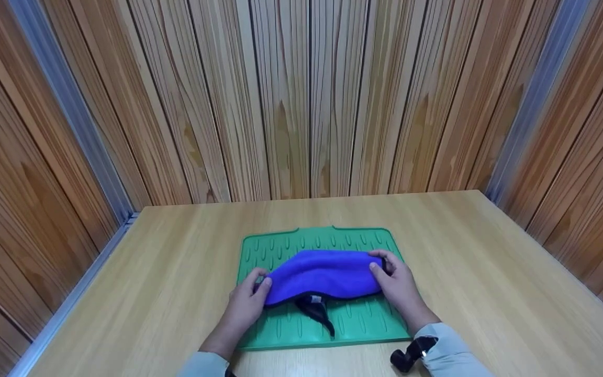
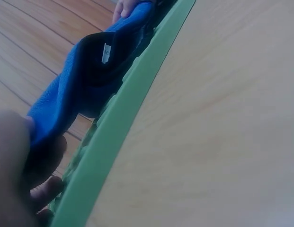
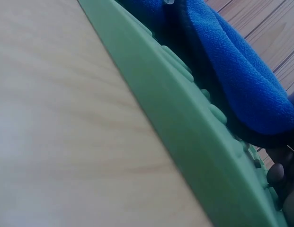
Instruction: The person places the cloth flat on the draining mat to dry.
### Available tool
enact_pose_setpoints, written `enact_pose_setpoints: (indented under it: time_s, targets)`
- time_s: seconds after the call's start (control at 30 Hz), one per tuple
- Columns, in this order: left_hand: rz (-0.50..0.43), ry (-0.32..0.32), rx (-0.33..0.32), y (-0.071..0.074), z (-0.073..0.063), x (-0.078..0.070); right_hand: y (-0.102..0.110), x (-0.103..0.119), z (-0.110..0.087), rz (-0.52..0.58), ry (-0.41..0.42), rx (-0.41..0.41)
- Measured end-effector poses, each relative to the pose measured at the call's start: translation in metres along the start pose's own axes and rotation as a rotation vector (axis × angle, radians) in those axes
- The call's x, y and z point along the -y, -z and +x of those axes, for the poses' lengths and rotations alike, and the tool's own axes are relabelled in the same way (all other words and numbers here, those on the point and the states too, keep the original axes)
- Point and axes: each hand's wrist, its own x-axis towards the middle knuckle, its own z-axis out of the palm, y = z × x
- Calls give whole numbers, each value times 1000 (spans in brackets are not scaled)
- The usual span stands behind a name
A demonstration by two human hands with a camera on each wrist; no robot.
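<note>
Hands: two in view, both bare, well apart from each other with one cloth between them. Left hand [image 1: 245, 302] pinches the left end, thumb on the near face. Right hand [image 1: 402, 285] pinches the right end, thumb likewise on the near face.

Cloth: one blue-violet fleecy piece [image 1: 327, 272], spread between the hands above one green mat [image 1: 359, 319]; one black edging [image 1: 351, 299] runs along its lower border. One black tapered piece [image 1: 318, 311] hangs below that border, its narrow end pointing down and right; whether it touches the mat cannot be told. One white tag [image 2: 106, 53] shows on the dark inner side.

Mat: one, lying flat on one wood-grain table [image 1: 176, 262]; its upper face bears many elongated raised bumps, not counted.

Clothing and gear: two pale sleeves, left [image 1: 202, 365] and right [image 1: 450, 356]; one black device [image 1: 414, 353] at the right wrist.

Surroundings: three wood-panelled walls, back [image 1: 301, 104], left [image 1: 19, 183] and right [image 1: 584, 209]; two metal posts, left [image 1: 71, 110] and right [image 1: 526, 104], at the corners.
</note>
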Motion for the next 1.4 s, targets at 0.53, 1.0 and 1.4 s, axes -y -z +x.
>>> enact_pose_setpoints:
  time_s: [0.53, 1.0, 1.4]
  targets:
    - [-98, 51, 75, 0, -3, -5, 0, 0, -2, 32, -41, -9]
    - [-325, 64, 117, 1, -6, -26, 0, 4, -2, 1, -8, -84]
    - [-377, 117, 157, 0, -4, -21, 1, 36, -17, -9, 27, -77]
